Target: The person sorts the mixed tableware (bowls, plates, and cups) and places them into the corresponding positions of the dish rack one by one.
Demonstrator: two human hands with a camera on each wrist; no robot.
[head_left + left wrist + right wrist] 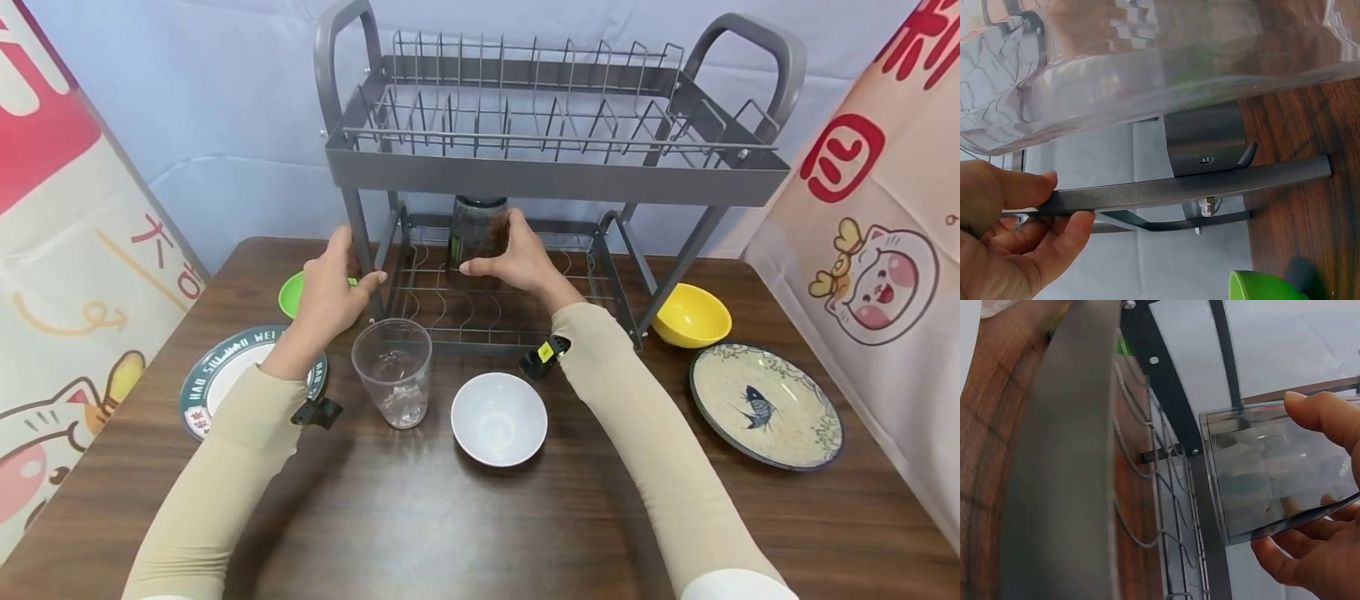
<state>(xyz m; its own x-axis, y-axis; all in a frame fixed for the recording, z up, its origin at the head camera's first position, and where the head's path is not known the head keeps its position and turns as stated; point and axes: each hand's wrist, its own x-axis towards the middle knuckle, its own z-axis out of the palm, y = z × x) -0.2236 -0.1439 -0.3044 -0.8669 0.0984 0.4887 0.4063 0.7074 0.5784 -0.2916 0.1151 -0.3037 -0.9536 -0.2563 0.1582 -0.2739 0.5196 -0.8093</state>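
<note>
A two-tier grey dish rack stands at the back of the table. Between the thumb and fingers of my left hand is the rack's front left leg, pinched in the left wrist view. My right hand reaches under the upper tier and grips a dark see-through cup there. The right wrist view shows the thumb on one side of the cup and fingers on the other, its wider end facing the lower wire shelf. A clear plastic cup stands just below my left hand.
In front of the rack sits a white bowl. A green-rimmed plate and a green bowl lie at left, partly behind my left arm. At right are a yellow bowl and a fish-patterned plate.
</note>
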